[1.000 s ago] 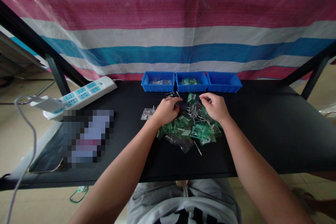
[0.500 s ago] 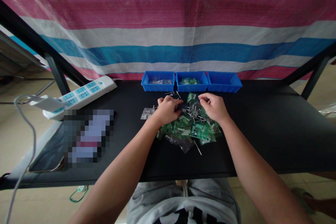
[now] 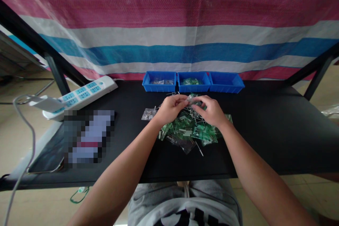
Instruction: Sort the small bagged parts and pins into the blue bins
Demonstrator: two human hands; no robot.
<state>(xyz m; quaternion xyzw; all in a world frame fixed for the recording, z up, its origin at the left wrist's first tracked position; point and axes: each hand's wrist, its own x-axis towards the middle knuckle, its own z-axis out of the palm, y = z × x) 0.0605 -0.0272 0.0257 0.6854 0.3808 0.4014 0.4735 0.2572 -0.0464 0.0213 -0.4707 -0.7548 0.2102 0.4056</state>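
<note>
A small clear plastic bag [image 3: 190, 100] is held above the pile between my two hands. My left hand [image 3: 171, 108] pinches its left side between thumb and fingers. The fingers of my right hand [image 3: 211, 111] close on its right side; what is inside the bag is too small to make out. Beneath lies a heap of green-tinted bags [image 3: 182, 127] containing small pins and pale strips. Loose metal blind rivets [image 3: 200, 149] lie among and around them, partly hidden by my hands. Another clear bag [image 3: 148, 114] rests left of my left hand.
Behind the pile stand three blue bins: the left bin [image 3: 159, 88] has clear bags, the middle bin [image 3: 194, 88] green ones, and the right bin [image 3: 227, 88] shows no contents. A white power strip [image 3: 82, 95] and a blurred-out phone-like object [image 3: 91, 137] lie left.
My hands have come closer together over the pile, and a clear bag is now raised between them. My left fingers have gone from spread over the heap to a pinch.
</note>
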